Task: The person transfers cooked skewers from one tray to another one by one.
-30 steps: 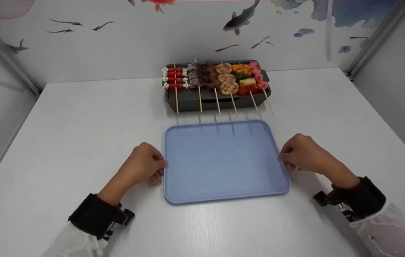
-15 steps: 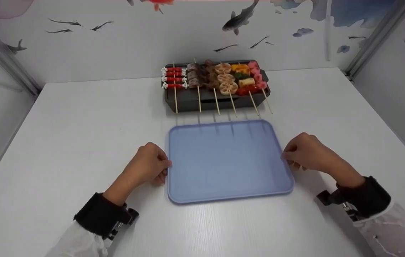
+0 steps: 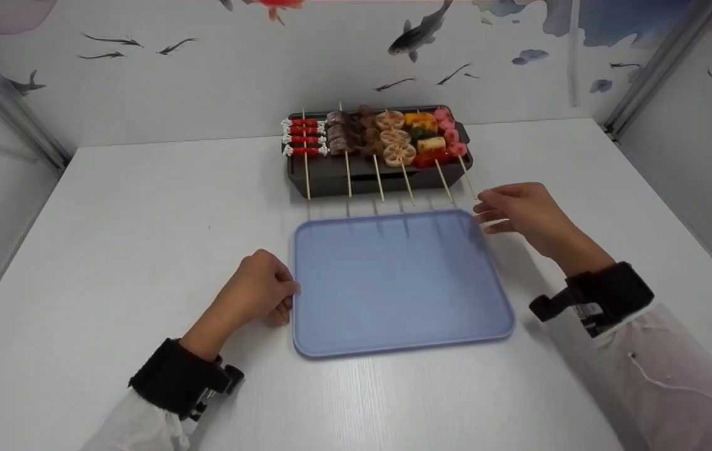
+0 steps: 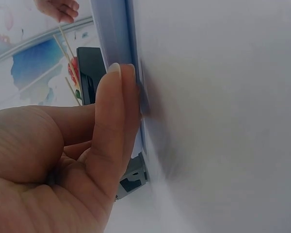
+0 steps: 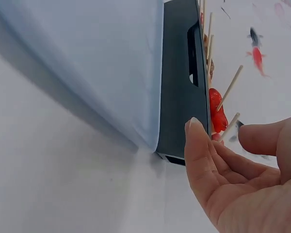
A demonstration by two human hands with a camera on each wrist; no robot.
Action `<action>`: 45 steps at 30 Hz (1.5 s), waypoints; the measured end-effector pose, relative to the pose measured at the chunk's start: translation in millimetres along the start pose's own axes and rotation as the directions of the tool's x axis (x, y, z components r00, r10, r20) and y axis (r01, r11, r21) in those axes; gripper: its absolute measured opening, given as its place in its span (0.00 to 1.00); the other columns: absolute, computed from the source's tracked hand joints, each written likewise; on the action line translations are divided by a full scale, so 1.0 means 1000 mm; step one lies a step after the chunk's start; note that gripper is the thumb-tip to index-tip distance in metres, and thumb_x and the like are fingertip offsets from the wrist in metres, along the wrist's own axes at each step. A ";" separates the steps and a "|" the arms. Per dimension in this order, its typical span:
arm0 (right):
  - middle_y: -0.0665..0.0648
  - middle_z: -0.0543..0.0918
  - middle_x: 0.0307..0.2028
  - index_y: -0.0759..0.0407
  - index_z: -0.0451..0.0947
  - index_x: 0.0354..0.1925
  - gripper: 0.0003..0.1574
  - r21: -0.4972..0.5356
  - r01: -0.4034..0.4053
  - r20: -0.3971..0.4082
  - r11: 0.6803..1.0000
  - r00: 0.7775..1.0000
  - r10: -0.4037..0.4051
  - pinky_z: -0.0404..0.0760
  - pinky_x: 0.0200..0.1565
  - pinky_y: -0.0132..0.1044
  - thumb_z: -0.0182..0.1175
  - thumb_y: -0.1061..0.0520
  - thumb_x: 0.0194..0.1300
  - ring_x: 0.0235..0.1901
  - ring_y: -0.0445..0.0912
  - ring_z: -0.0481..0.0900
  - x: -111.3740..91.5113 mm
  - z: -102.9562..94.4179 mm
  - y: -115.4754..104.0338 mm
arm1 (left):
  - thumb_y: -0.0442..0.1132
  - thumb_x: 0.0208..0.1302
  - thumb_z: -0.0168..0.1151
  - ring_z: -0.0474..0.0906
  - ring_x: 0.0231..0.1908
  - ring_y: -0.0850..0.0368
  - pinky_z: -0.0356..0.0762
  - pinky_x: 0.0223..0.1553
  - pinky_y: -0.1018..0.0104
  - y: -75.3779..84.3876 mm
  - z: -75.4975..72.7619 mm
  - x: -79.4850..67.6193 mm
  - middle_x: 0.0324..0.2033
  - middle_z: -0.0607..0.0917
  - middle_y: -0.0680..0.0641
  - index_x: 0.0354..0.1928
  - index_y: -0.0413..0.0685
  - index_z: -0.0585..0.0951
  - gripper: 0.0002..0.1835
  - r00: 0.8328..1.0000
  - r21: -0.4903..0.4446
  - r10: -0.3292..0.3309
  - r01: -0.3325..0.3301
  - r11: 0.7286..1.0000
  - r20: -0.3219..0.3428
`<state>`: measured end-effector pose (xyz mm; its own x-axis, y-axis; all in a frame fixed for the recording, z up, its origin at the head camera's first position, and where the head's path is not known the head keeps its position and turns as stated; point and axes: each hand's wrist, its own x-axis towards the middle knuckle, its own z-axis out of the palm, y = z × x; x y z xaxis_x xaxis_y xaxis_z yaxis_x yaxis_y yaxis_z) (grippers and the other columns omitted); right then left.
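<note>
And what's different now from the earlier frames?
The right hand let go of the blue tray and moved forward, near the rightmost skewer. The tray slid slightly right. The left hand stayed at its left edge; grill and skewers haven't moved.

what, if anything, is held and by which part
The left hand pinches the pale blue rectangular tray by its left rim; the right hand holds nothing.

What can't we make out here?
Right hand touching the nearest stick or not: head view, overlap too tiny.
Grill under the skewered food: head view, food covers it.
Rest of the tray: right wrist view, cut off by top edge.
Right sleeve: head view, cut by bottom edge.
</note>
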<state>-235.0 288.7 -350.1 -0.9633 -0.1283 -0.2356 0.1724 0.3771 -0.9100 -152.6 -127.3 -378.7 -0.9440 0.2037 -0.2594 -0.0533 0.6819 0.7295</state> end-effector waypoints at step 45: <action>0.57 0.87 0.41 0.60 0.89 0.47 0.08 0.488 -0.006 0.069 0.873 0.997 -0.032 0.87 0.40 0.30 0.68 0.59 0.72 0.37 0.43 0.86 -0.028 -0.002 -0.015 | 0.26 0.70 0.64 0.84 0.20 0.57 0.83 0.26 0.67 0.001 -0.001 -0.001 0.23 0.87 0.42 0.33 0.31 0.88 0.08 0.999 -0.089 -0.045 0.047 0.995 0.017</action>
<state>-211.2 288.5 -329.3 -0.9519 -0.2032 -0.2292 0.2561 -0.1175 -0.9595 -152.2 -127.2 -376.9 -0.9350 0.1845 -0.3028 -0.1261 0.6251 0.7703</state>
